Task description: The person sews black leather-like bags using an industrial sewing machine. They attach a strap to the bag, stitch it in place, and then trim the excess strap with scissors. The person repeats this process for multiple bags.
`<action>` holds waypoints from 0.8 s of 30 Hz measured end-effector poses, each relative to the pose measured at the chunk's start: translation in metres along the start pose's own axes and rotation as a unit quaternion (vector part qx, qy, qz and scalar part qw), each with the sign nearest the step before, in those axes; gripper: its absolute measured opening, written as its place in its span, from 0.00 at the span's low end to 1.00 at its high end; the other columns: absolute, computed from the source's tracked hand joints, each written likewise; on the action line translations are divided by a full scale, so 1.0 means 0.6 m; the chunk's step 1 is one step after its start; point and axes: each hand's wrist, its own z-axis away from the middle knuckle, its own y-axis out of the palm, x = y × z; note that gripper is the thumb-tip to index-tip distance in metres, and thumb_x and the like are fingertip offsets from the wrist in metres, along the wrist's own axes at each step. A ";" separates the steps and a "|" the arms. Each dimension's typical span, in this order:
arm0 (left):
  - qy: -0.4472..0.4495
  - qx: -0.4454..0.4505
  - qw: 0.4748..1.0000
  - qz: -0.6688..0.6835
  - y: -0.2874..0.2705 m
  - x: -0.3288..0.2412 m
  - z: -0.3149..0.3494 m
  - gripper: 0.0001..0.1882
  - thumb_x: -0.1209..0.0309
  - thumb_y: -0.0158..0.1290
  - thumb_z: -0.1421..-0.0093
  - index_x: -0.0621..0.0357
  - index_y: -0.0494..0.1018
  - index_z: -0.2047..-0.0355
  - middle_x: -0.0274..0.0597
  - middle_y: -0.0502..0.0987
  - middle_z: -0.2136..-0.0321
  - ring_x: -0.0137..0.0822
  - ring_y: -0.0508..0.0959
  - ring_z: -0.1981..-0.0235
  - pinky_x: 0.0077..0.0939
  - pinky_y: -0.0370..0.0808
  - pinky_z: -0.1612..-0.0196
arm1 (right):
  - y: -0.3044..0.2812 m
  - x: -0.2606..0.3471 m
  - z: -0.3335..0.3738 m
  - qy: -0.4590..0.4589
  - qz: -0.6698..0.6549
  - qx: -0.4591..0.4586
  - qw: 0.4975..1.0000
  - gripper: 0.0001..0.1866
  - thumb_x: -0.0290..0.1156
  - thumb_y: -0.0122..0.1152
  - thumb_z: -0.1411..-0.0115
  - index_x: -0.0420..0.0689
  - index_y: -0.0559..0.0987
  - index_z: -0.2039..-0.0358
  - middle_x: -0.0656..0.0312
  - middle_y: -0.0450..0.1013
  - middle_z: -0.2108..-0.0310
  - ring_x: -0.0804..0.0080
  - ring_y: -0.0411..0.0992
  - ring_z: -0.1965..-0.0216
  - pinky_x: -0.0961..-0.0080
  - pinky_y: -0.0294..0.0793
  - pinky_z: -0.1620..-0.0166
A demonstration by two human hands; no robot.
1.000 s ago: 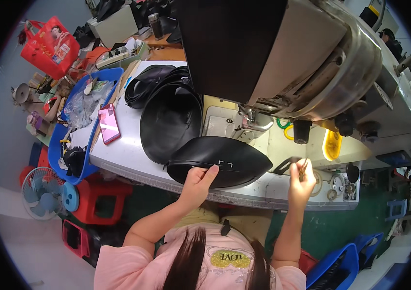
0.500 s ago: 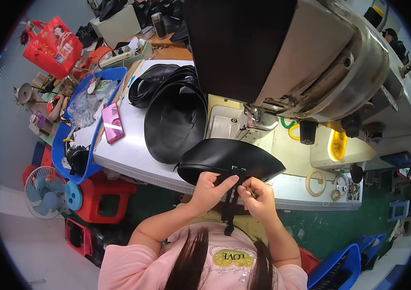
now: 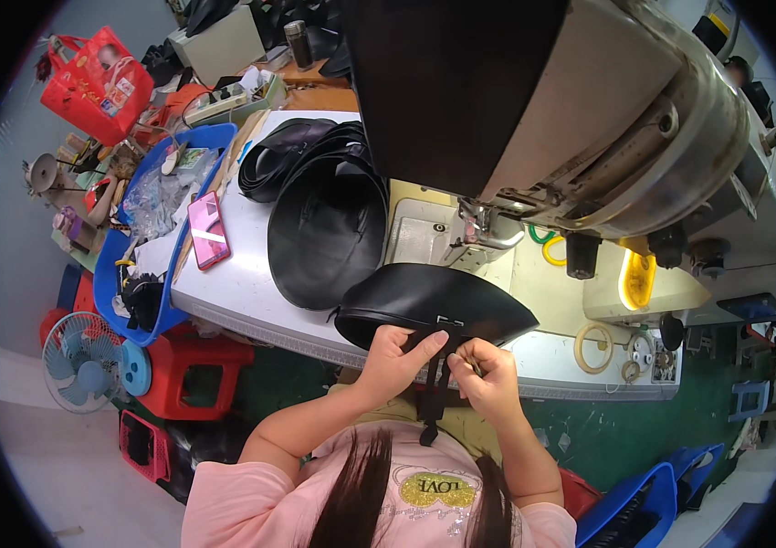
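Swung in from 3 o'clock since a second ago: right hand (image 3: 487, 373) and black strap (image 3: 434, 395). Strap's now laid roughly 12-to-6, top end on the curved black leather-look panel (image 3: 429, 292), pinned under the thumb of the left hand (image 3: 394, 367), the nearer one. Right fingers are closed at its 3 o'clock side, on what can't be told.
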 end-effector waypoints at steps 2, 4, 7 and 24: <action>0.003 -0.009 1.000 -0.007 0.003 0.002 -0.003 0.09 0.71 0.51 0.44 0.66 0.73 0.75 0.27 0.71 0.83 0.15 0.65 0.80 0.12 0.63 0.79 | -0.002 0.000 0.001 0.014 0.000 0.000 1.000 0.07 0.22 0.53 0.48 0.39 0.70 0.82 0.70 0.65 0.90 0.89 0.59 0.89 0.89 0.56 0.86; 0.006 -0.020 0.999 -0.030 0.003 0.008 -0.004 0.10 0.70 0.51 0.44 0.67 0.73 0.77 0.26 0.70 0.84 0.15 0.64 0.81 0.12 0.62 0.80 | -0.004 0.007 0.002 0.011 0.001 0.003 1.000 0.05 0.22 0.53 0.48 0.38 0.72 0.80 0.69 0.66 0.88 0.88 0.60 0.89 0.89 0.57 0.85; 0.017 -0.012 0.998 -0.065 -0.008 0.006 -0.007 0.11 0.70 0.50 0.44 0.67 0.72 0.78 0.26 0.69 0.85 0.15 0.63 0.82 0.12 0.61 0.81 | -0.026 0.015 0.005 -0.091 0.099 -0.063 0.989 0.04 0.25 0.56 0.49 0.37 0.73 0.77 0.64 0.68 0.84 0.81 0.63 0.85 0.83 0.62 0.80; 0.060 0.072 0.960 -0.263 -0.027 -0.016 -0.042 0.09 0.71 0.51 0.49 0.68 0.72 0.74 0.50 0.73 0.82 0.38 0.71 0.83 0.28 0.67 0.76 | -0.062 0.082 -0.091 0.111 0.068 0.108 0.986 0.18 0.24 0.68 0.62 0.38 0.76 0.68 0.64 0.74 0.73 0.79 0.69 0.72 0.81 0.69 0.64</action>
